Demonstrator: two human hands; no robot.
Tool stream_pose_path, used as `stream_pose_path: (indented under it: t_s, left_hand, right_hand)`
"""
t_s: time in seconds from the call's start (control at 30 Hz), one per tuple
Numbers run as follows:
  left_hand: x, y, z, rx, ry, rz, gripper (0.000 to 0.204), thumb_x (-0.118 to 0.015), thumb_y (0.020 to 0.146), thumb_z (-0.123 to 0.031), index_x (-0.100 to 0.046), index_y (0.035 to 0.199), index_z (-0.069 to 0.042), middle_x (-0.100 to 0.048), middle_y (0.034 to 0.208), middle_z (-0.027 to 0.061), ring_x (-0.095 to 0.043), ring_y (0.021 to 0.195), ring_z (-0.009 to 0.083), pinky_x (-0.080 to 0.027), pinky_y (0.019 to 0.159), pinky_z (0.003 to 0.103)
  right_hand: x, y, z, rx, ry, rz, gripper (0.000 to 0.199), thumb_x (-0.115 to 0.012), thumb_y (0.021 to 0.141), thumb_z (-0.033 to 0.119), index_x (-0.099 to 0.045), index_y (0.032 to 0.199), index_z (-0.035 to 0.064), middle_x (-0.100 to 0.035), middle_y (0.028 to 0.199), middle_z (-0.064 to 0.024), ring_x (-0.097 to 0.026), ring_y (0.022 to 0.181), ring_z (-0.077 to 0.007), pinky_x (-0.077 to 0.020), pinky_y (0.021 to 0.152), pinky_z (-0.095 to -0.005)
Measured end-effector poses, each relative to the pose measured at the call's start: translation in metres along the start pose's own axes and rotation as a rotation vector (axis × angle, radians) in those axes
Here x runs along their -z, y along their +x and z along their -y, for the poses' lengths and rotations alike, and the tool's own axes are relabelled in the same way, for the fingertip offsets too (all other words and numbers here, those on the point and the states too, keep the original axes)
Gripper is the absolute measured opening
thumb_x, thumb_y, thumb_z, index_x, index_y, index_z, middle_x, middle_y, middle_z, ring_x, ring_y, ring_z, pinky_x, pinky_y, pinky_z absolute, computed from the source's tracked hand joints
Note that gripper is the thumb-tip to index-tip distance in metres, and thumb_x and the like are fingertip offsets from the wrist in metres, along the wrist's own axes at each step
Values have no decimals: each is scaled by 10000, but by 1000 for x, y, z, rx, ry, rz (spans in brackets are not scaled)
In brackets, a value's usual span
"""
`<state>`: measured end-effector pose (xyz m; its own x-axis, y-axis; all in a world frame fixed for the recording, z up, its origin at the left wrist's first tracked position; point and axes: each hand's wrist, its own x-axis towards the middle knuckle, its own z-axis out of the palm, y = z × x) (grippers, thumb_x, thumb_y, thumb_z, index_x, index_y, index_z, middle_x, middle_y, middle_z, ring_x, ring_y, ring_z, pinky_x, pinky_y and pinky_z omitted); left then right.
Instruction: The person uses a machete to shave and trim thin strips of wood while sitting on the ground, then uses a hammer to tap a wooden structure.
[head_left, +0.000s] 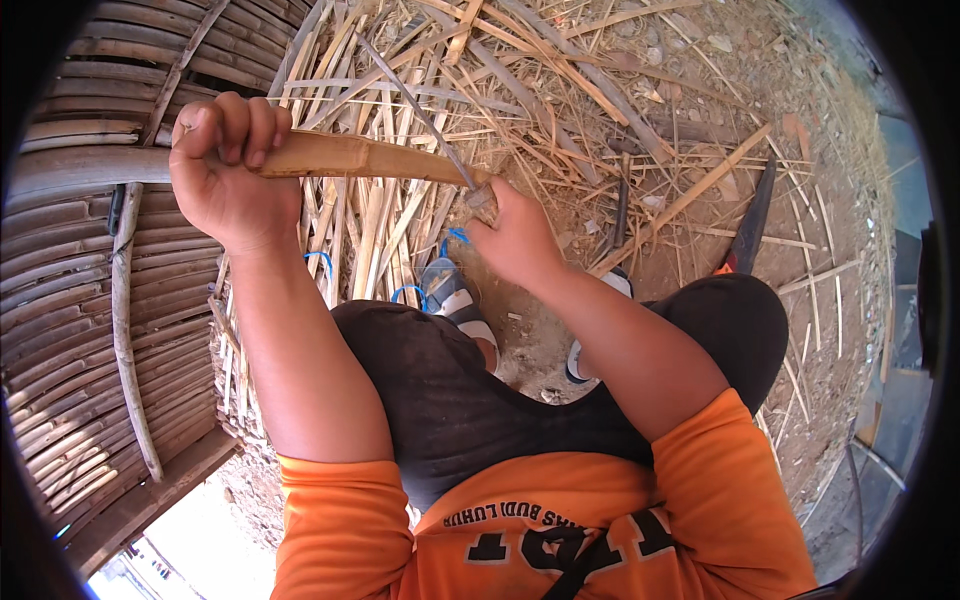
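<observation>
The left hand [225, 170] is gripping a bamboo piece [350, 157] at ten o'clock, fingers clamped round it. The right hand [512, 235] is pressing a knife [425, 115], fingers closed on its handle, into the piece's far end near the centre. A slip could be sending the blade toward the knees or the sandals [455, 300] below. Bamboo strips [560, 90] are crowding the ground ahead; a slatted wall [70, 260] is hemming the nine o'clock side.

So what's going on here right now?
A seated person grips a bamboo piece in the left hand. The right hand holds a knife with its blade set against the far end of the piece. Split bamboo strips litter the ground ahead, and a woven bamboo panel stands to the left.
</observation>
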<state>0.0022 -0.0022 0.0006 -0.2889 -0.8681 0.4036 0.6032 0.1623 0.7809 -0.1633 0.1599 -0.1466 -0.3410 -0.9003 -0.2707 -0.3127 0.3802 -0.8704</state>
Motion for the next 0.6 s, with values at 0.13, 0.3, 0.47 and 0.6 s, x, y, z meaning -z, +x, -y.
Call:
stream_pose_path:
  t_s: [0.13,0.3,0.47,0.6]
  left_hand:
    - [6,0,-2,22,3,-25,210,-532,859,-158,-385,709,-150,-309,644,-13,-332,566,129,-336,624,317]
    - [13,3,-3,19,17,-19,219,-527,862,-162,-377,703,-154,-288,640,-20,-303,573,125,-309,635,316]
    - [8,4,-1,31,22,-51,206,-541,849,-160,-393,706,-151,-282,638,-23,-295,576,122,-299,637,314]
    - [10,3,-3,40,14,-70,202,-547,837,-154,-394,705,-153,-284,637,-23,-293,573,121,-299,635,309]
  right_hand:
    - [-18,1,-33,78,-161,-65,414,-697,803,179,-619,1155,-26,-691,911,-272,-698,903,-405,-552,800,-458]
    - [-25,9,-137,-256,-287,75,389,-684,806,177,-633,1121,-46,-692,985,-288,-689,933,-432,-544,832,-469]
    - [-18,10,-82,-198,-227,48,411,-696,806,200,-622,1132,-39,-685,970,-288,-684,927,-437,-536,833,-477]
    - [-6,6,-9,-59,-58,19,439,-707,802,211,-604,1152,-33,-674,960,-302,-685,951,-421,-529,844,-483]
